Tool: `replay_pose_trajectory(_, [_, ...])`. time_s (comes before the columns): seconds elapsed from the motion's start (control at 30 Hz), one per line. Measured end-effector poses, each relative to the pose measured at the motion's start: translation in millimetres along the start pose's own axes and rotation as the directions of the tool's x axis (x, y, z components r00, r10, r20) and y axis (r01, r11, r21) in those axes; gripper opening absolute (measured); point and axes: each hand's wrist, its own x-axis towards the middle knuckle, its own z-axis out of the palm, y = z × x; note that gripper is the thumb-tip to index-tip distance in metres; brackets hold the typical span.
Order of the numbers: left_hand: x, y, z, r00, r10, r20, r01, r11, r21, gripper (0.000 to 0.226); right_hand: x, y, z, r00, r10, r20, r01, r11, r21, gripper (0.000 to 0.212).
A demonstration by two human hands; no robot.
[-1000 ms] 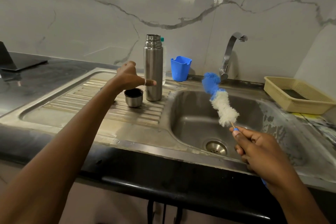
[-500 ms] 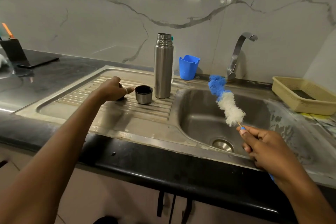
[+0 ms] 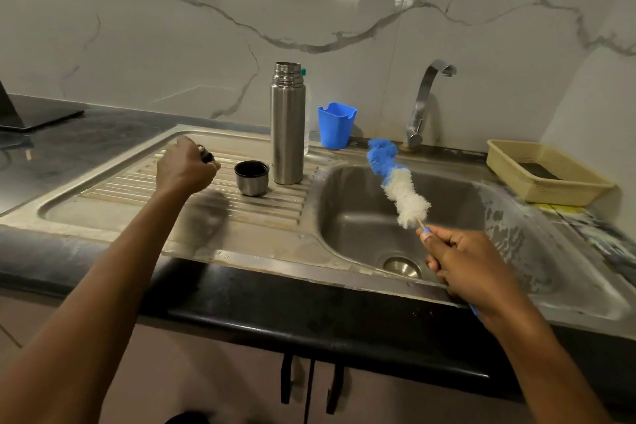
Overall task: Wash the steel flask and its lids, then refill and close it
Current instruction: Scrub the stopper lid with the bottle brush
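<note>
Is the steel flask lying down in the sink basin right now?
No, the steel flask stands upright on the drainboard, left of the sink basin.

Head-worn view, close, downward over sink [image 3: 361, 217]

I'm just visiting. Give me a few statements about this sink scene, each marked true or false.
1. The steel flask stands upright and uncapped on the drainboard. True.
2. The right hand holds the brush inside the flask. False: the brush is over the sink basin.
3. The cup lid lies in the basin. False: it stands beside the flask.
4. The left hand grips a small dark lid. True.
</note>
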Motion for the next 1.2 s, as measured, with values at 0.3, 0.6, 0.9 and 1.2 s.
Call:
replay_pose_trajectory(0.3, [-102.5, 137.2, -3.3, 0.912, 0.387, -0.135, -0.410, 0.857, -0.311, 0.053, -0.2, 2.2, -4.0, 1.000, 0.014, -0.014, -0.015, 1.000, -0.026, 0.027])
replay_pose_trajectory(0.6, [-119.6, 196.6, 83.9, 0.842, 0.526, 0.125, -0.434, 0.795, -0.425, 0.059, 0.0, 6.2, -13.5, 0.998, -0.021, -0.067, 0.013, 0.993, -0.119, 0.039])
replay_pose_trajectory(0.9, [-97.1, 195.3, 114.6, 0.832, 0.536, 0.145, -0.426, 0.783, -0.453, 0.051, 3.0, 10.2, -17.0, 0.983, -0.162, -0.087, 0.131, 0.949, -0.288, 0.036])
replay_pose_trajectory(1.2, [-94.6, 193.3, 114.9, 0.823, 0.561, 0.087, -0.458, 0.747, -0.482, 0.066, 9.6, -10.7, -17.4, 0.997, -0.071, -0.032, 0.066, 0.988, -0.137, 0.037])
